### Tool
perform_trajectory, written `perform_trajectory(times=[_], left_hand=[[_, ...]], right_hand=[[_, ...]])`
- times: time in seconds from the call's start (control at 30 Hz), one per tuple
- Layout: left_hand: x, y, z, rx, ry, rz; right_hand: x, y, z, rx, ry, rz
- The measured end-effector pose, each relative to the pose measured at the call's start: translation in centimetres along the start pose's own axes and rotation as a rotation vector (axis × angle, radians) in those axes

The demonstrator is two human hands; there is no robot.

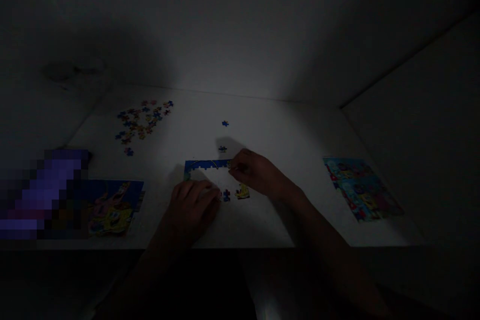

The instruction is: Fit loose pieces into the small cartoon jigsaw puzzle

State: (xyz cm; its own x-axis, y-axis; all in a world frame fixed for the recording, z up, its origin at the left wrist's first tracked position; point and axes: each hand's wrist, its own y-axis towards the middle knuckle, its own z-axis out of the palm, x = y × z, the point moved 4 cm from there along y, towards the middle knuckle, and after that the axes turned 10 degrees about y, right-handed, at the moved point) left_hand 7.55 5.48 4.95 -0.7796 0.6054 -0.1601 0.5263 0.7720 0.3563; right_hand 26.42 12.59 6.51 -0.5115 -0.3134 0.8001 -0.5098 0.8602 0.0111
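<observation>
The scene is dim. A partly built jigsaw border (206, 165) of blue-edged pieces lies on the white tabletop (187, 130), forming a top edge and a short left side. My right hand (253, 172) is at the border's right end, its bunched fingertips on a small jigsaw piece (229, 164). My left hand (191, 207) rests at the border's lower left, fingers curved down. Its fingertips are close to a blue and red jigsaw piece (226, 195), and whatever lies beneath them is hidden. A yellow jigsaw piece (242, 191) lies just below my right hand.
Several loose jigsaw pieces (142, 122) lie in a spread at the far left, and two blue pieces (224, 135) lie apart. Printed cartoon puzzle pictures (112, 207) (362, 189) lie on either side. A blurred purple patch (41, 195) covers the left.
</observation>
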Motion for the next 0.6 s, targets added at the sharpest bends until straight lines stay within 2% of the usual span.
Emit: perform_trajectory(times=[0.07, 0.17, 0.27, 0.5, 0.6], left_hand=[[0.1, 0.0, 0.0, -0.024, -0.002, -0.01], [0.1, -0.2, -0.1, -0.05, -0.006, -0.017], [0.1, -0.4, -0.2, -0.05, -0.002, -0.031], [0.3, -0.9, -0.3, -0.038, 0.007, -0.087], [0.4, -0.9, -0.1, -0.038, 0.013, -0.093]], right_hand=[[-1.2, 0.4, -0.8, -0.177, -0.007, 0.007], [-2.8, 1.1, -0.9, -0.3, 0.023, 0.022], [-3.7, 2.2, -0.4, -0.304, 0.042, 0.055], [-3.6, 5.4, 0.2, -0.182, -0.033, 0.169], [-4.0, 5.5, 0.2, -0.227, -0.028, 0.174]])
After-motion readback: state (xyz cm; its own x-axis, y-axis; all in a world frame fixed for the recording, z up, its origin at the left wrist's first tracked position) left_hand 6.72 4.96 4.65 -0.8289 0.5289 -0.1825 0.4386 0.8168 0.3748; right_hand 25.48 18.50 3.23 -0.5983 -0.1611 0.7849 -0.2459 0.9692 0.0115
